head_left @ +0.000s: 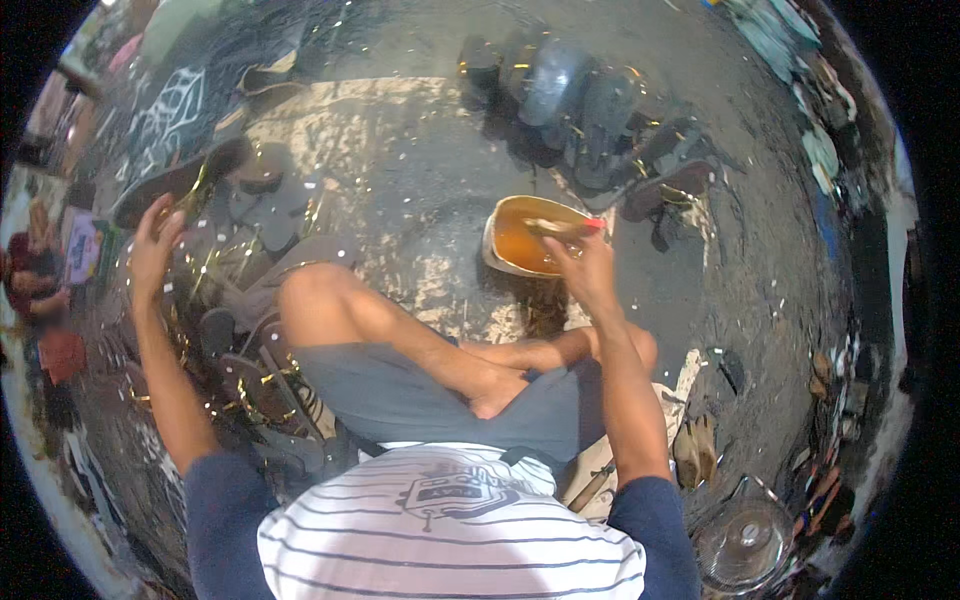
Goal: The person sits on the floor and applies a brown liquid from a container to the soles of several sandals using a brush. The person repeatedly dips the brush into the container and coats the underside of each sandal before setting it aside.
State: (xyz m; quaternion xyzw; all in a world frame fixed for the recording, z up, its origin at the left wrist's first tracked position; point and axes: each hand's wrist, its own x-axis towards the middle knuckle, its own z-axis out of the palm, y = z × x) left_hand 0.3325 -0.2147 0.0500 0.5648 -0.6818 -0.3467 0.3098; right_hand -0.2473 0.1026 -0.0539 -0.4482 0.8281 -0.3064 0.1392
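My right hand (588,270) is closed round a short pale brush-like tool (555,230), its red end showing above the fingers. Beneath that tool stands a small pale-rimmed tub (490,255), holding an amber, glue-like liquid (518,250). Out to the far left, my left hand (156,240) has its thumb and fingers apart. Just above it, touching or nearly so, is a dark sandal sole (175,187) with a thin gold strap (198,190). Blur hides the exact contact there.
Dark sandals with gold straps (250,395) lie around my left knee. A row of dark footwear (590,120) stands beyond the tub. My crossed legs (400,345) rest on a worn, pale-patched mat (340,115). A round metal mesh basket (745,540) sits at lower right.
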